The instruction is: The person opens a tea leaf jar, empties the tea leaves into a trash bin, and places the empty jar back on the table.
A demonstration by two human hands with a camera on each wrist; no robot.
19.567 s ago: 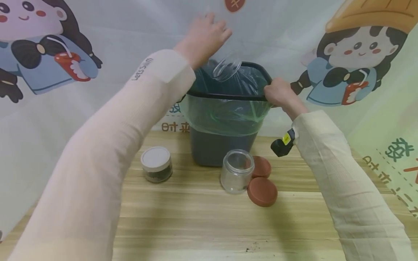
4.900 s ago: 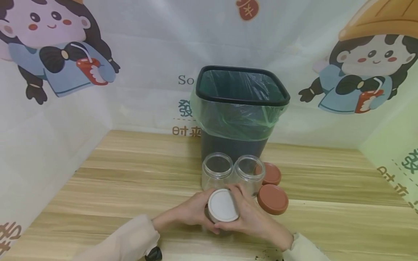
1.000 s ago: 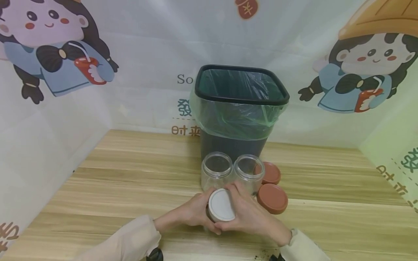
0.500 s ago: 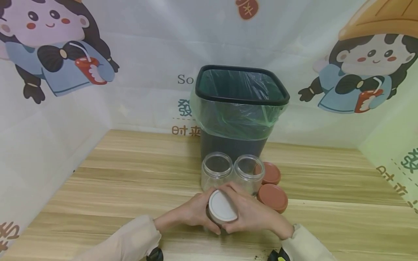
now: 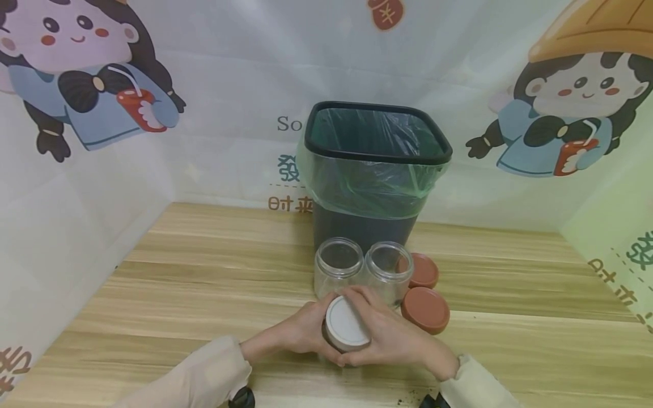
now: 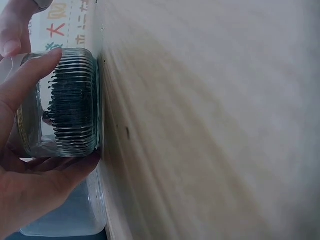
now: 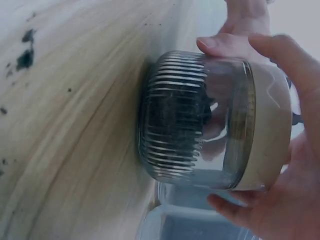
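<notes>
A ribbed glass jar [image 7: 185,120] with dark contents in its lower part stands upright on the wooden table, its white lid [image 5: 347,322] on top. My left hand [image 5: 306,330] grips the jar's side, thumb and fingers around the glass, as the left wrist view shows on the jar [image 6: 72,107]. From the other side, my right hand [image 5: 390,334] grips the lid, its fingers curled round the rim. Just behind the hands are two lidless clear jars, one on the left [image 5: 339,266] and one on the right [image 5: 390,266].
Two reddish-brown lids [image 5: 425,310] lie to the right of the clear jars. Behind them stands a dark trash bin [image 5: 364,229] lined with a green bag [image 5: 367,190]. Dark crumbs [image 7: 25,57] are scattered on the table near the right wrist. A printed curtain hangs behind.
Earlier, my left hand held a clear jar over the bin while my right gripped its rim; the white-lidded jar stood left. Lately my right fingers have shifted slightly around the lid.
</notes>
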